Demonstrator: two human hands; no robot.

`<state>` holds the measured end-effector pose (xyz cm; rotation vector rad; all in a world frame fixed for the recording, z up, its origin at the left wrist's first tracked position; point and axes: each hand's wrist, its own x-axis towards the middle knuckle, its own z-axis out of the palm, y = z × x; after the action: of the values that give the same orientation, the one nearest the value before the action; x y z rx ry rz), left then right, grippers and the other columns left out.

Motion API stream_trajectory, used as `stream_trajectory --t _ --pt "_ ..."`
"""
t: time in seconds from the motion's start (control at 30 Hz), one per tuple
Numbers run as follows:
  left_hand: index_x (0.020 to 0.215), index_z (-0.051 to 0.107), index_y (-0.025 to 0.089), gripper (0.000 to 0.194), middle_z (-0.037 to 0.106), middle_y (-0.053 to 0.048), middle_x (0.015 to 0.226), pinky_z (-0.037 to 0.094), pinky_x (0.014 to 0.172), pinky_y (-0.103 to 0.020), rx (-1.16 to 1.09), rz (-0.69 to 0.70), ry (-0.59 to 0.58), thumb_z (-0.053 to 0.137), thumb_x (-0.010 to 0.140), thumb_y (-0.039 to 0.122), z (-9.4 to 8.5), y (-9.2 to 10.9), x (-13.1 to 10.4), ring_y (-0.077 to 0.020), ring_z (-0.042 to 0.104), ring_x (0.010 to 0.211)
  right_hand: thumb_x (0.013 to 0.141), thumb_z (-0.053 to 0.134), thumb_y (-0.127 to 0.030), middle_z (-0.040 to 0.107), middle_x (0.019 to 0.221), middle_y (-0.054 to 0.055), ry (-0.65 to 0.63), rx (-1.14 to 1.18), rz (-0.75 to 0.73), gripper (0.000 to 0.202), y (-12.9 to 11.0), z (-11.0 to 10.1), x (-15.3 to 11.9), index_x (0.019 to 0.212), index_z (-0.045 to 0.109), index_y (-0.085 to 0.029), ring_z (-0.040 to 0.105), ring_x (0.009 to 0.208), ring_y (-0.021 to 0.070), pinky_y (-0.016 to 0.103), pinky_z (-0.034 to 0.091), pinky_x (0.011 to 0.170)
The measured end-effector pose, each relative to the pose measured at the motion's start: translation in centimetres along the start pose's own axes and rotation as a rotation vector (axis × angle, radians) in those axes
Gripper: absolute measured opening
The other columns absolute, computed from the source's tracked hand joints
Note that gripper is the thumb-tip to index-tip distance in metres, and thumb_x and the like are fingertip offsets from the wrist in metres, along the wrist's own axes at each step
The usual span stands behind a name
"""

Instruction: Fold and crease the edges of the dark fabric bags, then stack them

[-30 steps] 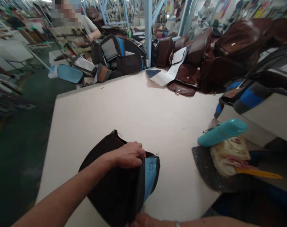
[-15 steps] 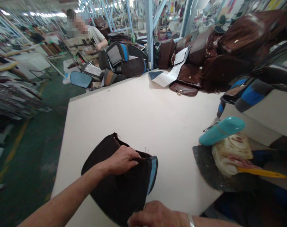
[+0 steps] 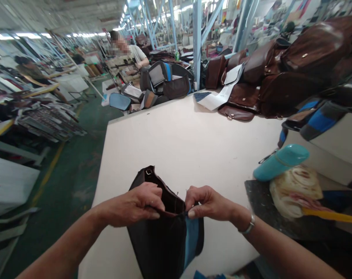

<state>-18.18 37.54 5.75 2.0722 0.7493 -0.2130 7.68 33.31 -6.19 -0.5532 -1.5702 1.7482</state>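
So the piece in the hands is mostly black [image 3: 164, 248], with a light blue stripe [image 3: 192, 236] running down one side and a dark reddish-brown inside. The surface [image 3: 170, 143] is plain off-white, pretty much cream. Over on the right there's a solid turquoise bottle [image 3: 281, 162], a yellowed cream container [image 3: 297, 190] and a bright orange-yellow handle [image 3: 332, 215]. The leather bags [image 3: 312, 50] are glossy dark brown, no pattern I can spot. The fabric piece near them [image 3: 323, 118] goes dark grey with a bold blue band, and the flat pouch at the back [image 3: 119, 101] is dusty blue with dark edging. Floor [image 3: 77, 174] is dark green with a yellow line [image 3: 52, 168], and the posts [image 3: 197, 46] are pale blue.
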Motion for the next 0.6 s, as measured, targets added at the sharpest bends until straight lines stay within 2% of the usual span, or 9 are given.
stream_trajectory --t 0.07,0.17,0.3,0.4,0.5,0.6 --pt "0.099 0.073 0.028 0.017 0.062 -0.001 0.093 0.037 0.092 -0.027 -0.033 -0.002 0.0 0.058 0.093 0.031 -0.3 0.2 -0.8 -0.017 0.052 0.098 0.083 0.076 -0.038 0.055 0.073 0.0 -0.032 0.119 0.056 0.027 -0.4 0.9 0.3 0.077 0.067 -0.013 0.049 0.07 0.0126 0.026 0.037 0.065" --pt "0.098 0.073 0.024 0.02 0.063 -0.003 0.094 0.04 0.091 -0.027 -0.122 0.022 0.013 0.057 0.093 0.034 -0.5 0.6 -1.6 -0.0168 0.054 0.096 0.086 0.073 -0.04 0.05 0.072 0.0 0.005 0.202 0.068 0.031 -1.6 2.2 0.6 0.075 0.065 -0.013 0.043 0.066 0.0112 0.025 0.033 0.061" --pt "0.115 0.068 0.025 0.027 0.065 -0.003 0.112 0.042 0.096 -0.028 -0.277 -0.012 0.027 0.062 0.09 0.033 0.4 1.8 -2.2 -0.0175 0.057 0.105 0.09 0.067 -0.043 0.047 0.074 0.0 -0.01 0.222 0.075 0.033 -3.4 3.6 1.0 0.075 0.061 -0.014 0.04 0.068 0.0118 0.025 0.031 0.061" --pt "0.1 0.071 0.021 0.027 0.065 -0.004 0.106 0.044 0.091 -0.028 -0.321 -0.007 0.083 0.068 0.085 0.043 1.7 2.8 -2.1 -0.0179 0.059 0.1 0.093 0.063 -0.044 0.045 0.071 -0.001 -0.013 0.283 0.129 0.035 -3.8 3.9 1.0 0.077 0.058 -0.013 0.036 0.064 0.0107 0.025 0.028 0.059" --pt "0.081 0.069 0.016 0.04 0.063 -0.005 0.092 0.043 0.086 -0.028 -0.35 0.052 0.11 0.058 0.09 0.054 2.6 3.0 -1.7 -0.017 0.057 0.09 0.096 0.059 -0.045 0.047 0.069 0.0 0.021 0.385 0.174 0.037 -3.1 3.9 1.0 0.08 0.058 -0.011 0.039 0.063 0.0103 0.024 0.028 0.059" --pt "0.077 0.065 0.016 0.046 0.058 -0.003 0.083 0.04 0.082 -0.027 -0.315 0.06 0.111 0.051 0.092 0.057 2.8 2.9 -1.5 -0.0157 0.054 0.085 0.098 0.054 -0.045 0.053 0.075 0.003 0.101 0.442 0.196 0.037 -2.3 3.7 0.5 0.086 0.061 -0.01 0.045 0.067 0.0113 0.024 0.032 0.061"
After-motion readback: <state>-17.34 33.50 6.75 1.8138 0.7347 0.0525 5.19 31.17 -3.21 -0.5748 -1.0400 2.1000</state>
